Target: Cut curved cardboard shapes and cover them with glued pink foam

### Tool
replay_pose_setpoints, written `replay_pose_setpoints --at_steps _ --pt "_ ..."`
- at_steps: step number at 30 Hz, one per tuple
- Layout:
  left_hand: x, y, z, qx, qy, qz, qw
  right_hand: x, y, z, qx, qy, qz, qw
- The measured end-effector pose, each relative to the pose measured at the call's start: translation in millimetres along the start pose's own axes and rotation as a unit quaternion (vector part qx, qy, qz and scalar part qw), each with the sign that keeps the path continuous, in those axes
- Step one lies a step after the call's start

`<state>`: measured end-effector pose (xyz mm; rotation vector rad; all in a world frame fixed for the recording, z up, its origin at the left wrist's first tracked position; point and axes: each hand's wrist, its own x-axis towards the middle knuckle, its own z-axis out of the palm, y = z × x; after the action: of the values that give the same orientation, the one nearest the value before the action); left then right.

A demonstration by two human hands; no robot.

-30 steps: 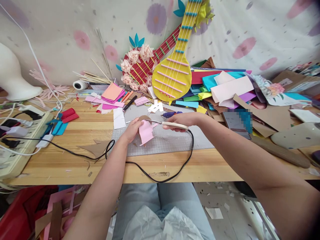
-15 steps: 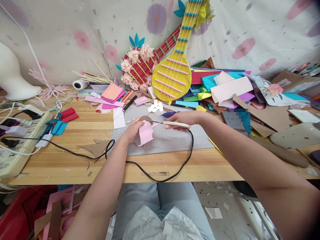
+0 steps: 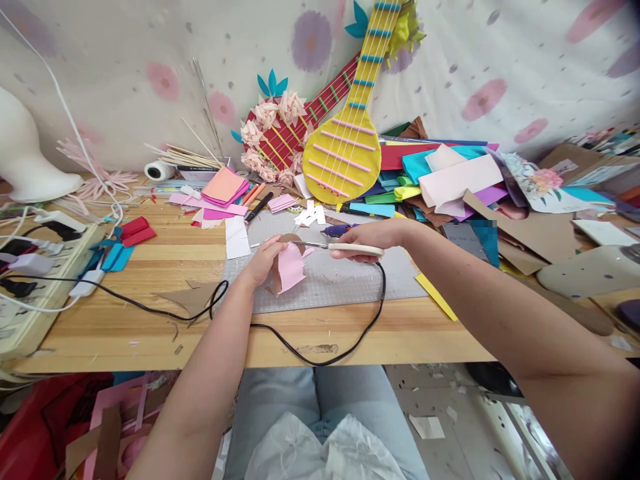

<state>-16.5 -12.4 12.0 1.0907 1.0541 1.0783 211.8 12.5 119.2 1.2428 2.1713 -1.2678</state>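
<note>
My left hand is closed on a piece of pink paper with a ragged edge, which lies against a brown cardboard piece. My right hand grips the white handles of a pair of scissors. The metal blades point left and reach the top of the pink paper, close to my left fingers. Whether the blades are parted is hard to make out. Just behind the scissors, a dark blue glue gun rests on the grey cutting mat.
A black cord loops across the table front. Yellow and red paper instruments lean at the back. Coloured paper is heaped at the right. A power strip lies left. White scraps lie on the mat.
The scissors and my right hand have shifted very slightly right. More of the brown cardboard shows beside the pink paper. The view has moved a little, showing more yellow paper by my right forearm.
</note>
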Motion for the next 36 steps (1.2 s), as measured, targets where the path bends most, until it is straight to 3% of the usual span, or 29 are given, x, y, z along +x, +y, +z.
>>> replay_pose_setpoints --at_steps 9,17,25,32,36 --pt "-1 4 3.5 0.025 -0.01 -0.021 0.999 -6 -7 -6 -0.061 0.013 0.021 0.998" --pt "-1 3 3.7 0.03 -0.032 -0.036 0.998 -9 -12 -9 -0.037 -0.009 0.048 0.998" --pt "2 0 2.3 0.027 -0.051 -0.03 0.998 -12 -16 -8 -0.076 0.015 0.079 0.994" --pt "2 3 4.0 0.032 -0.048 -0.03 0.998 -5 -22 -10 -0.006 0.058 0.135 0.989" --pt "2 4 4.8 0.027 -0.047 -0.027 0.998 0 -24 -15 -0.056 0.038 0.113 0.991"
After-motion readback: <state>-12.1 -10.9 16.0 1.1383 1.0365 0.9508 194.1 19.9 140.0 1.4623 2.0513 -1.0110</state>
